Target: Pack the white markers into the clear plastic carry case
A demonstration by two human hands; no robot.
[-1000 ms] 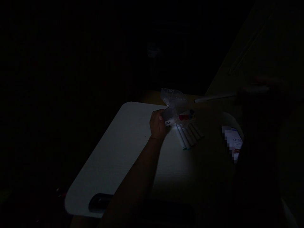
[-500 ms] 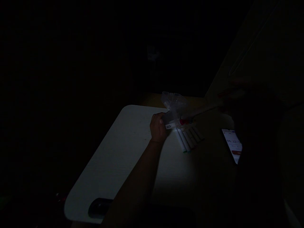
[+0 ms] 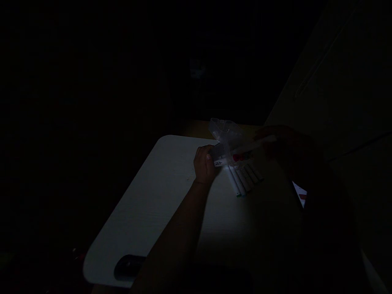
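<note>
The scene is very dark. My left hand point(image 3: 203, 165) is closed on the near end of a clear plastic marker case point(image 3: 225, 141) that stands open on a white table point(image 3: 153, 204). My right hand point(image 3: 275, 141) comes in from the right and pinches a white marker point(image 3: 255, 145) whose tip lies at the case's mouth. A red-capped marker point(image 3: 241, 156) shows inside the case. Several white markers point(image 3: 245, 177) lie side by side on the table just in front of the case.
A lit phone screen point(image 3: 301, 192) lies at the right, mostly hidden by my right arm. A dark oval cut-out point(image 3: 128, 265) sits near the table's front edge. A pale wall or door point(image 3: 321, 73) stands at the right; everything else is black.
My right hand has come down and left from the upper right, carrying the white marker to the case. My right arm now covers most of the phone. My left hand has stayed on the case.
</note>
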